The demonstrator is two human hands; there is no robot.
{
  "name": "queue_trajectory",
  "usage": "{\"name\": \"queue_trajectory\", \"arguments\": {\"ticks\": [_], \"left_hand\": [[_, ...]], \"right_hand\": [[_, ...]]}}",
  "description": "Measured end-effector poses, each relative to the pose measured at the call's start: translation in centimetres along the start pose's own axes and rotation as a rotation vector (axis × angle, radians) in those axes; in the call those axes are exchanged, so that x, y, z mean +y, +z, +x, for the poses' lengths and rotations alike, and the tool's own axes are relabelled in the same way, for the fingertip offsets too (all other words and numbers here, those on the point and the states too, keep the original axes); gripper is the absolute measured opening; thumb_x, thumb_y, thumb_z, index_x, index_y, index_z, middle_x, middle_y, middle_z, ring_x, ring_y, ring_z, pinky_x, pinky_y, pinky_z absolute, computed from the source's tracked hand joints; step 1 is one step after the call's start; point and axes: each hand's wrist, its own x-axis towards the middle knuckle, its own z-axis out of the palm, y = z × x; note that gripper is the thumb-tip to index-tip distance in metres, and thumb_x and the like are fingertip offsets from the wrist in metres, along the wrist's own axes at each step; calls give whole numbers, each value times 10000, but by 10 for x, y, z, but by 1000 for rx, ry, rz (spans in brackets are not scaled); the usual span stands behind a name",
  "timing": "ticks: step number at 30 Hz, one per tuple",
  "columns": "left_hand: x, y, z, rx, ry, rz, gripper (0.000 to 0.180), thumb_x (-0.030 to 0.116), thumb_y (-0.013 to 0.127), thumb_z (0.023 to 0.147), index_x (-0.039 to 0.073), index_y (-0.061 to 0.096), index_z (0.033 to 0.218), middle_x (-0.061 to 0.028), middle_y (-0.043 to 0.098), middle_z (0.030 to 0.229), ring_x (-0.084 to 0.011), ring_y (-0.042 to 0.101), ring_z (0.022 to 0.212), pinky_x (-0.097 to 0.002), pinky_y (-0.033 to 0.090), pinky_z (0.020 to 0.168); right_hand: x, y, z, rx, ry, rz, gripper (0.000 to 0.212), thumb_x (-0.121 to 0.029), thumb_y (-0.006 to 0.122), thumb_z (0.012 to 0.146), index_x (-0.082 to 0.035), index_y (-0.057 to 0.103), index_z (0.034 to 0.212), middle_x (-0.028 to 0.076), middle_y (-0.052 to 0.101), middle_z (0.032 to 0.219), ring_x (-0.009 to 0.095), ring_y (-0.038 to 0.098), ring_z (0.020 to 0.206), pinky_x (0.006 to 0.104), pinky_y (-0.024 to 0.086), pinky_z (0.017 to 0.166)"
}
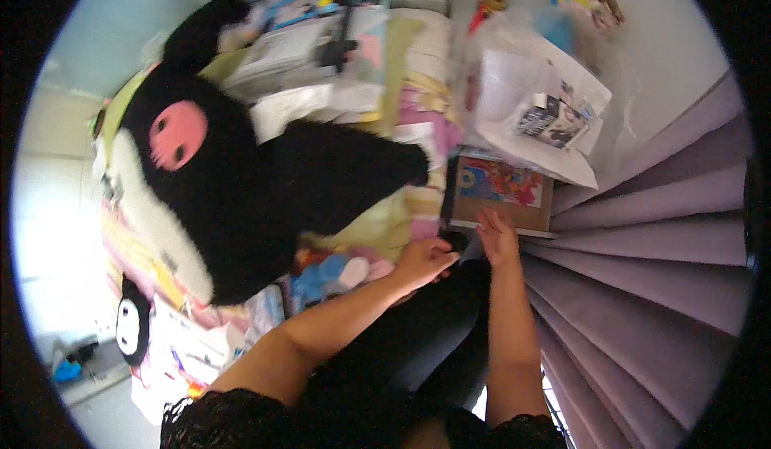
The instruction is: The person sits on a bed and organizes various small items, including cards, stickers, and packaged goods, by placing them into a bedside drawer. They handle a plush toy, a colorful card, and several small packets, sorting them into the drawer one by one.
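The left hand [423, 260] is curling its fingers around a small dark object [456, 242], too blurred to identify. Just beside it, the right hand [498, 236] is lying open and flat, fingertips touching the lower edge of a brown box with a colourful picture [502, 192]. Above the box, a clear plastic bag of papers [538, 116] is lying. To the left, a large black plush toy with a pink snout [233, 184] is sprawling over the cluttered bed [418, 55]. Mauve curtains [650, 272] are hanging at right.
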Motion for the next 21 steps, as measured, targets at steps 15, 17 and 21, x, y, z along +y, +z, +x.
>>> {"name": "queue_trajectory", "arguments": {"ticks": [15, 17, 21], "left_hand": [[-40, -153, -320, 373, 949, 795, 280, 192, 666, 801, 35, 591, 1020, -152, 640, 944, -330, 624, 853, -388, 505, 734], [-82, -196, -332, 562, 927, 868, 312, 177, 654, 797, 22, 577, 1057, -161, 621, 1032, -332, 593, 964, -405, 483, 806], [-114, -264, -352, 915, 797, 751, 418, 151, 700, 736, 13, 553, 1103, -195, 565, 1126, -368, 525, 1076, -429, 379, 959]], "right_hand": [[115, 129, -239, -323, -549, -1923, 742, -506, 629, 793, -124, 380, 1379, 183, 300, 1447, 363, 283, 1334, 651, 202, 1013], [132, 113, -238, -405, -613, -1818, 734, -497, 627, 795, -132, 377, 1381, 184, 301, 1446, 365, 274, 1337, 642, 204, 1020], [128, 118, -270, -372, -710, -1887, 687, -448, 651, 788, -149, 403, 1356, 169, 345, 1421, 374, 309, 1314, 622, 229, 1023]]}}
